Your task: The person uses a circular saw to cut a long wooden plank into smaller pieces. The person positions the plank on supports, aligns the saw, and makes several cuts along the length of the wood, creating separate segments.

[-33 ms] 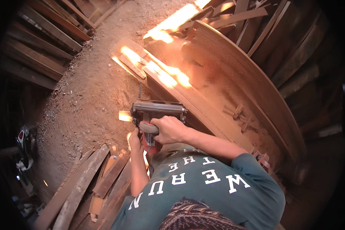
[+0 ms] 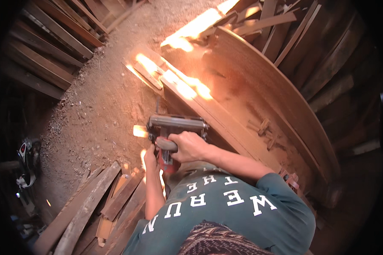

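In front of my body I hold a red and grey electric planer (image 2: 169, 163), tipped so that its long metal bed (image 2: 178, 123) faces away from me. My right hand (image 2: 189, 145) is closed round its grey handle (image 2: 167, 144). Along the planer's left side, my left hand (image 2: 150, 159) grips low down, its fingers partly hidden by the tool. Just beyond the planer, a long board (image 2: 225, 123) runs slantwise from the far left toward my right elbow. A short offcut (image 2: 147, 78) lies at the board's far end, in bright sunlight.
A wide curved wooden piece (image 2: 281, 85) covered in sawdust stands to the right, with wood scraps (image 2: 266, 131) on the dust beside it. Stacked planks (image 2: 47, 51) fill the far left. More boards (image 2: 83, 208) lie near left. A motorbike (image 2: 25, 165) shows at the left edge.
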Motion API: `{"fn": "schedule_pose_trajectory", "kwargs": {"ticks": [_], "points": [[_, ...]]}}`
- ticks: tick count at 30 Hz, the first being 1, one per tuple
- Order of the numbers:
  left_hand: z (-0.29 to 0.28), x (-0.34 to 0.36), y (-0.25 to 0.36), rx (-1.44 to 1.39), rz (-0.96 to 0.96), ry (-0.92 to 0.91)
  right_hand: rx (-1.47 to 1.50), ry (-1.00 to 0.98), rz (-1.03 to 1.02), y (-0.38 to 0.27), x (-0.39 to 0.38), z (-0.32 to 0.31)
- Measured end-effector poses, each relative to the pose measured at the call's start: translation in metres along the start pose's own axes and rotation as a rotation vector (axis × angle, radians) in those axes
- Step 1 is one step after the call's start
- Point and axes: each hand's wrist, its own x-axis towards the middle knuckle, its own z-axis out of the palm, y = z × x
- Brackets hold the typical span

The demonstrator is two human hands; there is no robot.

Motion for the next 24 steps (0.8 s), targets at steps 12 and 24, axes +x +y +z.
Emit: {"fn": "schedule_pose_trajectory", "kwargs": {"ticks": [12,24], "points": [[-0.045,-0.068,-0.086,0.201,0.040,-0.153,-0.004,0.068,0.172,-0.023,-0.132,0.051],[-0.041,-0.131,-0.165,0.281,-0.088,-0.295,0.026,0.206,0.295,-0.024,-0.249,0.075]]}}
